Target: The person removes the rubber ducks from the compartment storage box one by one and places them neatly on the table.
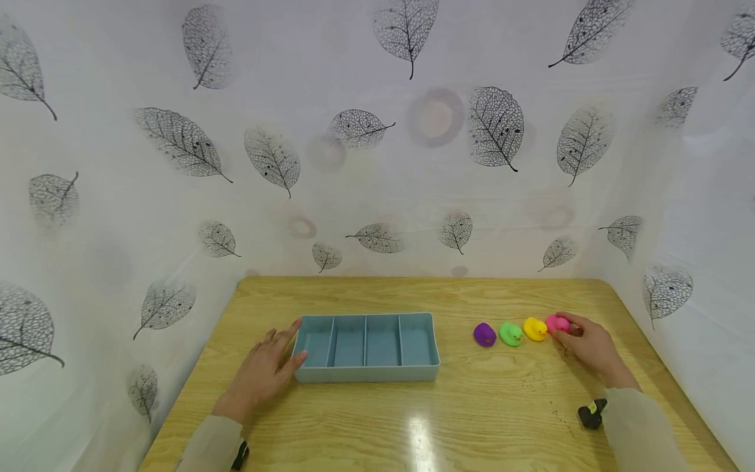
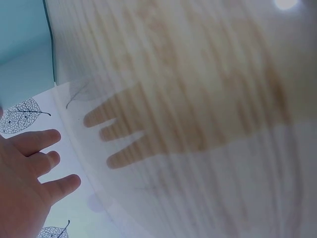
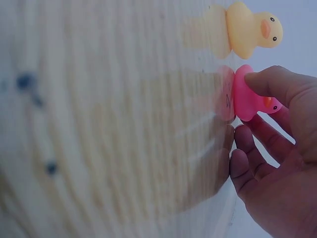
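Observation:
A blue-grey divided tray (image 1: 366,374) lies on the table, its compartments in a row. At its left end is my left hand (image 1: 262,370), thumb and forefinger spread and touching the rim; in the left wrist view its other fingers (image 2: 62,188) extend loosely. My right hand (image 1: 592,347) pinches a pink rubber duck (image 1: 556,322) between thumb and fingers. The right wrist view shows this pink duck (image 3: 243,99) at the table surface. To its left sit a yellow duck (image 1: 535,329), a green duck (image 1: 510,334) and a purple duck (image 1: 485,335).
The wooden table (image 1: 354,426) has a light glare near its front. A white curtain (image 1: 377,183) with a leaf print hangs behind the table and along both sides. Black wrist devices (image 1: 592,414) sit by the sleeves.

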Available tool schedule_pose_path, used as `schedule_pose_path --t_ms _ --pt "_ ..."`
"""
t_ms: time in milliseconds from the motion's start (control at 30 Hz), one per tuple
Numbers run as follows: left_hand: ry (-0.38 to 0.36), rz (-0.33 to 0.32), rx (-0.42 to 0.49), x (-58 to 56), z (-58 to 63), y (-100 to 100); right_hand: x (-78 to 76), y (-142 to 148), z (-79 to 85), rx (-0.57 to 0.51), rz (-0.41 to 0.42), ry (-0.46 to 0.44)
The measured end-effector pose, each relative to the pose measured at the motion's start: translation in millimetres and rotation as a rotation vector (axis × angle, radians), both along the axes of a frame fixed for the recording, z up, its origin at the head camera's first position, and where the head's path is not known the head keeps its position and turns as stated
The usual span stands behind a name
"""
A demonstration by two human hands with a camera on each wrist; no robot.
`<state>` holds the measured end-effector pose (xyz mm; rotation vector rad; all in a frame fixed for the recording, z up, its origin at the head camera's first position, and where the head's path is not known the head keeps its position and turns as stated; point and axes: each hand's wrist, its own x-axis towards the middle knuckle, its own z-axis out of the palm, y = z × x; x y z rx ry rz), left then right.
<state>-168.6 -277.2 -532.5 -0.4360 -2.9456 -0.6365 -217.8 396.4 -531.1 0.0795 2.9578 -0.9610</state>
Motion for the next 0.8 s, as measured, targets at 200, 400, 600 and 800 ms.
schedule_pose_path --t_ms 200,400,600,800 --pt "0.0 0.0 0.0 0.0 -1.3 -0.7 2.0 -0.5 -1.1 -0.006 -0.011 0.0" --pt "0.007 -0.005 -0.001 -0.3 -2.2 -1.9 2.8 -1.3 -2.9 -0.009 -0.018 0.018" --pt "0.009 -0.001 -0.017 0.0 -1.5 -2.2 1.4 1.2 4.3 -0.005 0.016 0.015" --pt "-0.006 0.003 -0.042 -2.0 5.0 -2.3 1.2 -4.6 30.3 0.039 0.044 0.057"
